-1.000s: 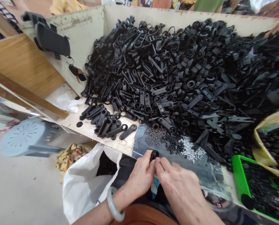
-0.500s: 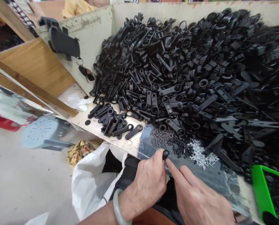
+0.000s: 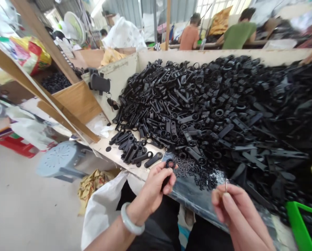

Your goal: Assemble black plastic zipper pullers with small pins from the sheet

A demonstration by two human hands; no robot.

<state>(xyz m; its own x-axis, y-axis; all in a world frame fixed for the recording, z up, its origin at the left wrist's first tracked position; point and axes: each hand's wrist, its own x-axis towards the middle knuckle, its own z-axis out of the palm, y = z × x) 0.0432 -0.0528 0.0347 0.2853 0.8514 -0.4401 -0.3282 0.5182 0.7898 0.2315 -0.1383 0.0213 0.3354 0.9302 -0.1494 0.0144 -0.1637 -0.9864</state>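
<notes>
My left hand [image 3: 156, 188], with a pale bangle on the wrist, is closed on a small black plastic part [image 3: 169, 164] whose ring end shows above the fingertips. My right hand [image 3: 230, 202] pinches a thin metal pin [image 3: 225, 184] upright between thumb and fingers. Both hands hover at the near edge of the table [image 3: 114, 153]. Just beyond them lie small dark pieces [image 3: 198, 174] on a shiny sheet. A huge heap of black plastic parts [image 3: 213, 108] fills the table behind.
A row of finished black levers [image 3: 135, 150] lies at the table's left corner. A white sack [image 3: 101, 209] hangs below the edge. A green tray [image 3: 299, 226] stands at the right. A grey stool [image 3: 59, 162] is on the floor left. People sit beyond the far board.
The view has tilted up. My hands have come apart: the right moved rightwards and now holds a pin upright, the left keeps the black part, lifted slightly.
</notes>
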